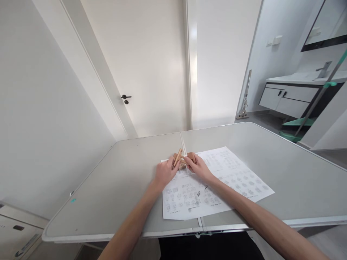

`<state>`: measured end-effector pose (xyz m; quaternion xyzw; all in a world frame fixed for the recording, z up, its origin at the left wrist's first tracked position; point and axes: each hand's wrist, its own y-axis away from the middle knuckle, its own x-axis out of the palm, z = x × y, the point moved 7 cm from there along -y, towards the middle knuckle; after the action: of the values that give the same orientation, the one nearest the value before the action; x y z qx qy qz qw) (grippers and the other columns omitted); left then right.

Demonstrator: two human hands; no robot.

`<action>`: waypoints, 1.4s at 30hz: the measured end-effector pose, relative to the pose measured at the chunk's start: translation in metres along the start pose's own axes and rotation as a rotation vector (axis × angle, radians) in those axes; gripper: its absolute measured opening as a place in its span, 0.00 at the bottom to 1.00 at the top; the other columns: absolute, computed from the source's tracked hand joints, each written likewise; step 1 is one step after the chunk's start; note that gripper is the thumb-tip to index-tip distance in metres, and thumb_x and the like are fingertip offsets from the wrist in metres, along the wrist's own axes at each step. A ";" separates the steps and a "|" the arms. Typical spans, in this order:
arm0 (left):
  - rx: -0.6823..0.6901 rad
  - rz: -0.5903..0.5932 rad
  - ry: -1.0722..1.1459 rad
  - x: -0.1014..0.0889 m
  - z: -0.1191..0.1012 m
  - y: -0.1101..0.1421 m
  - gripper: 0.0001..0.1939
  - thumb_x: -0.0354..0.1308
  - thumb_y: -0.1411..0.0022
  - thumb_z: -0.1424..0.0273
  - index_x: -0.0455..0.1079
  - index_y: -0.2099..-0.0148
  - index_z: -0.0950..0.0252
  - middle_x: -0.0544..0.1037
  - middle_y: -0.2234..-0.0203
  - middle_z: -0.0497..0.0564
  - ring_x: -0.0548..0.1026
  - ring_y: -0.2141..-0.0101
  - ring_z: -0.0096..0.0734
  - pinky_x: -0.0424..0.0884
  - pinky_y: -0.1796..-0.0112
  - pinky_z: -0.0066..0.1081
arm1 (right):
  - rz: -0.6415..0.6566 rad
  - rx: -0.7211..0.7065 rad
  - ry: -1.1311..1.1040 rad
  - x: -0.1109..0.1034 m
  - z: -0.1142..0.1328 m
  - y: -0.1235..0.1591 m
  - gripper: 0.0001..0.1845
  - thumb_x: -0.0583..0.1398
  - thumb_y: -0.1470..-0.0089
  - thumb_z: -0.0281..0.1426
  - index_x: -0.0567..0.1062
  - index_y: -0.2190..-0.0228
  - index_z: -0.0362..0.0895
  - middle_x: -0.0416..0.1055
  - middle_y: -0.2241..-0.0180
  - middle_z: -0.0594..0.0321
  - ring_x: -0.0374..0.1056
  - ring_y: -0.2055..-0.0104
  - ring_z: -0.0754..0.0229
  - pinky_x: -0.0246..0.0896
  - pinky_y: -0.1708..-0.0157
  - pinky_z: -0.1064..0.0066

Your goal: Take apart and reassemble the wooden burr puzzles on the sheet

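My left hand [166, 172] is closed around small wooden puzzle pieces, with one light wooden stick [178, 156] angled up between thumb and fingers. My right hand [199, 168] grips a browner wooden block [191, 156], its thumb and fingertips reaching towards the left hand's pieces. Between the two hands more wood [182, 166] shows low down, partly covered by fingers. Whether the pieces interlock I cannot tell. Under the hands lies a large white sheet [187, 213] printed with rows of small diagrams.
The grey folding table [121, 187] has a metal rim and a centre seam. Behind it stands a white door with a black handle [126, 96]. At the right are a washbasin cabinet [290, 95], a mop [246, 94] and a green dustpan [299, 122]. A white appliance [20, 231] stands lower left.
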<state>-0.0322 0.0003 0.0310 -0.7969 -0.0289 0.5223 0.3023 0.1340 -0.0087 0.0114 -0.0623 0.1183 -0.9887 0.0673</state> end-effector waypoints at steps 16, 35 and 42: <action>0.042 0.015 0.033 -0.007 -0.005 -0.001 0.15 0.52 0.28 0.57 0.72 0.62 0.59 0.76 0.77 0.46 0.73 0.76 0.30 0.61 0.72 0.28 | 0.009 -0.024 0.015 -0.002 0.000 0.000 0.25 0.63 0.42 0.53 0.61 0.74 0.49 0.61 0.79 0.70 0.52 0.77 0.63 0.47 0.76 0.69; 0.041 -0.039 -0.034 -0.005 -0.004 0.000 0.15 0.54 0.29 0.57 0.71 0.65 0.60 0.74 0.81 0.46 0.73 0.78 0.31 0.58 0.73 0.29 | 0.034 -0.010 0.018 0.002 -0.003 0.001 0.24 0.61 0.38 0.52 0.60 0.73 0.49 0.61 0.80 0.71 0.53 0.78 0.64 0.47 0.76 0.69; -0.062 -0.059 0.242 -0.008 0.000 0.000 0.10 0.61 0.34 0.61 0.68 0.54 0.59 0.79 0.73 0.45 0.76 0.73 0.29 0.68 0.67 0.29 | 0.004 0.122 -0.263 -0.004 -0.013 -0.005 0.26 0.66 0.44 0.51 0.62 0.72 0.47 0.63 0.79 0.71 0.48 0.81 0.69 0.40 0.80 0.73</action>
<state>-0.0356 -0.0022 0.0372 -0.8618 -0.0318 0.4120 0.2943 0.1351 -0.0007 -0.0008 -0.1870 0.0480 -0.9772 0.0881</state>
